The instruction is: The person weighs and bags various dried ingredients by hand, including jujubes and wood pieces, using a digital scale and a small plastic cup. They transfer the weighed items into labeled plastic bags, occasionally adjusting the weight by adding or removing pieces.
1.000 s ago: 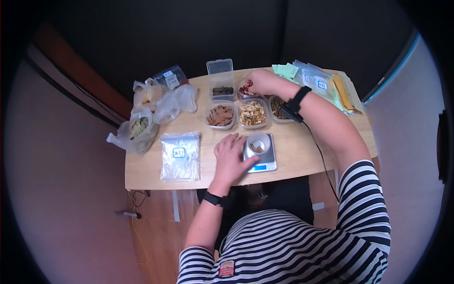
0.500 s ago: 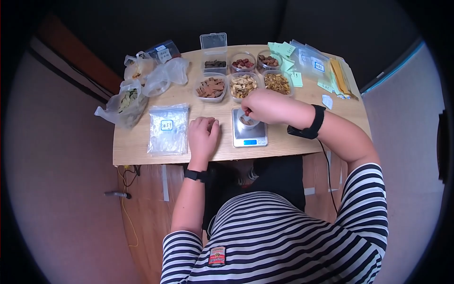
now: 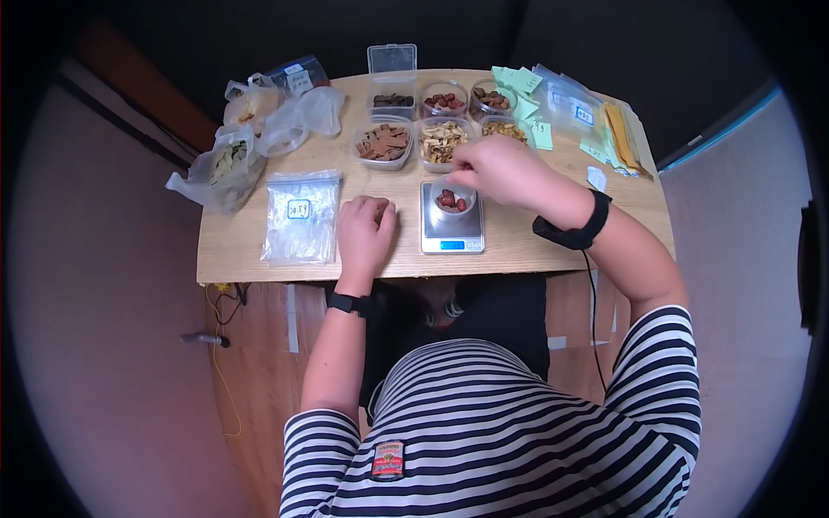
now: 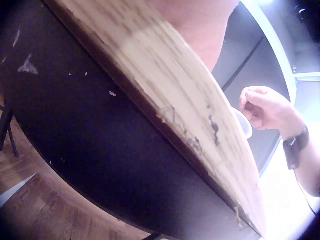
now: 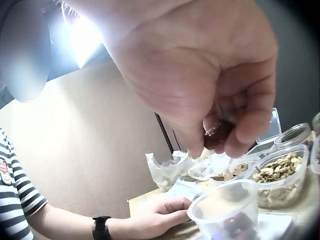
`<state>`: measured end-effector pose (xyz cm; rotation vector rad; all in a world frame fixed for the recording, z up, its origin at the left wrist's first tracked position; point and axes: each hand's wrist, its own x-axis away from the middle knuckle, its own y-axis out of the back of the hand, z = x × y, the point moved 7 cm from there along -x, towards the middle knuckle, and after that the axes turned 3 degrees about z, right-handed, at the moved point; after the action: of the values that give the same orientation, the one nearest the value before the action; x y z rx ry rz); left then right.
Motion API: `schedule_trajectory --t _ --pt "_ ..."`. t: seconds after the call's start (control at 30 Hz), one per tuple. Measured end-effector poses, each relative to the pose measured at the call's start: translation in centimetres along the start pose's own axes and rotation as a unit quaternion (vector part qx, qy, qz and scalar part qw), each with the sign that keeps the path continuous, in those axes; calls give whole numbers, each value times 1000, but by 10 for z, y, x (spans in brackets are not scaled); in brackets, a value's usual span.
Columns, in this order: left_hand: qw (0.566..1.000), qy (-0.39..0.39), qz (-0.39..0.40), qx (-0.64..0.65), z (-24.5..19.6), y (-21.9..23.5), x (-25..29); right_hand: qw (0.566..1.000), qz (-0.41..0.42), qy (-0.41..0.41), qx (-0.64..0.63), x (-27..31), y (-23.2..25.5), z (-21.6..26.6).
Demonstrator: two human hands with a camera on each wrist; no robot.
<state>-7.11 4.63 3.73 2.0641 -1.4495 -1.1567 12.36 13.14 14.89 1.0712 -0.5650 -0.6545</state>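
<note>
My right hand [image 3: 503, 170] hovers over a small clear plastic cup [image 5: 220, 201]. In the right wrist view it pinches a dark red date [image 5: 218, 135] between thumb and fingers, above the cup's rim. Several red dates [image 3: 450, 200] lie inside the cup, which stands on a digital scale [image 3: 452, 234] with a lit blue display. To the left of the scale, my left hand [image 3: 365, 235] rests on the table near its front edge, fingers loosely bent and holding nothing.
Behind the scale stand tubs of brown bark-like pieces [image 3: 383, 142], pale slices [image 3: 443, 141], red dates [image 3: 445, 101] and other dried goods. A zip bag of clear bags [image 3: 300, 233] lies left. Plastic bags [image 3: 231, 164] sit far left, green notes [image 3: 541, 135] at right.
My right hand has come from the date tub at the back to above the cup, and red dates now show in the cup. My left hand has moved left, off the scale's side.
</note>
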Motion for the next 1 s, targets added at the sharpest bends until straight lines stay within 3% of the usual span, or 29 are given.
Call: schedule_trajectory --t 0.17,0.27,0.33,0.5,1.0 --pt "1000 1 2 0 1 -1 0 995 -66 17 -67 19 2 -17" --pt "1000 6 4 -4 2 -1 1 984 -73 -8 -163 31 -4 -32" --pt "1000 -3 2 3 2 -1 1 969 -67 -82 -225 39 -8 -46" --pt "1000 -5 6 -1 1 -1 0 958 -90 -97 -255 46 -23 -66" --pt "1000 -4 0 -5 0 0 -1 948 -33 -51 -313 39 -24 -35"
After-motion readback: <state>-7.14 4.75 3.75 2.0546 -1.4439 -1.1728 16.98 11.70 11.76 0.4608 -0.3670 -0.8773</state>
